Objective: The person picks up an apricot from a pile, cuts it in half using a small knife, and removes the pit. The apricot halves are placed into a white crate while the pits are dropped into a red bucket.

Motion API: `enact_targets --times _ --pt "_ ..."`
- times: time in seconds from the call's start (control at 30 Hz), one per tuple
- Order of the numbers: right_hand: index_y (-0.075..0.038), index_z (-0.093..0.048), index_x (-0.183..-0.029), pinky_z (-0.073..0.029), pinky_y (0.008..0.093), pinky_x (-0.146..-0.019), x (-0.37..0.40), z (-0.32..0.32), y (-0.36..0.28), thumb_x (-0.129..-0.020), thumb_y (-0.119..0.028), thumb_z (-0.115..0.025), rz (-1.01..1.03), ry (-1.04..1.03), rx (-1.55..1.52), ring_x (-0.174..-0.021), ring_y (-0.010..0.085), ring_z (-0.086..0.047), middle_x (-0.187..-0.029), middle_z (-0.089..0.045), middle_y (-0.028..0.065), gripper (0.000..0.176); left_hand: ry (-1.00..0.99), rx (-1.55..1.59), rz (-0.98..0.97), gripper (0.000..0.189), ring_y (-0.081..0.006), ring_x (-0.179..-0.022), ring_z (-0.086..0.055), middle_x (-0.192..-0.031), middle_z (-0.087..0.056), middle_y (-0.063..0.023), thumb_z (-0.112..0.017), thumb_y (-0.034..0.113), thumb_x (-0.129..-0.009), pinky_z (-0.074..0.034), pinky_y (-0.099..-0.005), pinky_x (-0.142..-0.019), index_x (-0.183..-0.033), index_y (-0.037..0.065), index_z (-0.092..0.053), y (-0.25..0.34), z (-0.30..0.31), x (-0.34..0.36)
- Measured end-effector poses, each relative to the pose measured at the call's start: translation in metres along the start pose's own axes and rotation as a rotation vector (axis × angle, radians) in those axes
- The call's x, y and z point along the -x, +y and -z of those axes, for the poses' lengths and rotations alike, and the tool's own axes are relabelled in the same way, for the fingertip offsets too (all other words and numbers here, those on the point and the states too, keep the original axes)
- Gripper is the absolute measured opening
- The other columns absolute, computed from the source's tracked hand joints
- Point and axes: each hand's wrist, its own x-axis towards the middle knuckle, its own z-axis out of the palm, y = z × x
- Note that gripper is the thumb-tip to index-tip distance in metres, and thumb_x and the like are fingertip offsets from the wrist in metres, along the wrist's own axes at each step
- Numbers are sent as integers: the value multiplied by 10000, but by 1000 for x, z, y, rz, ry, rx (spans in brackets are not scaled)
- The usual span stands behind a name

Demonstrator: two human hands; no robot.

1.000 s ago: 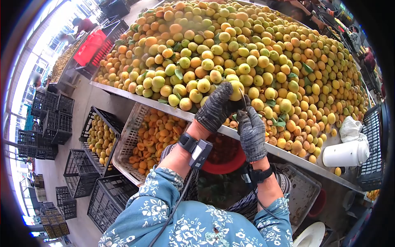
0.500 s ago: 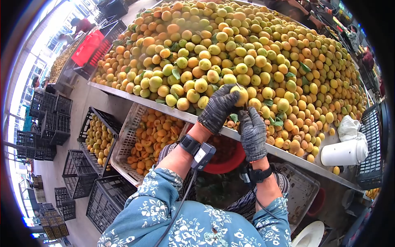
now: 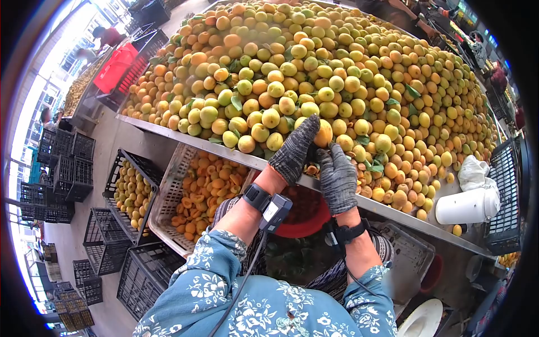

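Observation:
My left hand (image 3: 297, 150), in a dark grey knitted glove, is closed around one side of a yellow-orange fruit (image 3: 323, 135) at the front edge of the heap. Against the underside of that fruit are the closed fingers of my right hand (image 3: 338, 178), gloved the same way. Whether a tool sits between the fingers is too small to tell. Behind both hands the heap of fruit (image 3: 359, 73) covers a metal-edged table (image 3: 185, 136). Below the edge, a white crate (image 3: 164, 205) holds halved orange fruit (image 3: 205, 191).
A red basin (image 3: 303, 219) sits beneath the table edge. Black crates (image 3: 149, 275) stand at the left, one with whole fruit (image 3: 132, 194). At the right are a white container (image 3: 466, 208) and a black crate (image 3: 503, 196). Another person's arm (image 3: 407, 11) reaches in at the top right.
The hands and the held fruit have shifted slightly left. The fruit is turned, showing a more orange side, and the right hand's fingers lie closer against it.

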Motion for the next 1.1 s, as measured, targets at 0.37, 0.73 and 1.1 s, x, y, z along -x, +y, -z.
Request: enact_targets --times 0.37,0.73,1.1 --pt "-4 -602 -1138 -508 389 -719 1 -18 12 -919 -155 -567 47 -6 106 -789 300 -664 -857 -678 171 268 154 -1 -16 313 -116 -1080 -557 -1167 -604 -41 -516 224 -982 -436 -271 -964 -1235 51 -577 10 -21 8" --pt "23 -648 -1040 -494 281 -764 4 -25 4 -917 -55 -542 -154 -52 -582 -852 201 -613 -962 -659 105 180 -2 248 145 348 -232 -884 -621 -972 -648 -118 -536 360 -946 -505 -332 -814 -1077 41 -585 10 -23 10" --pt "-14 -647 -948 -476 262 -620 -19 50 16 -841 -199 -686 -21 -302 -184 -680 102 -569 -734 -598 -11 217 305 168 -71 506 -285 -703 -653 -820 -641 -140 -540 558 -883 -564 -418 -641 -1027 73 -561 8 3 -23"
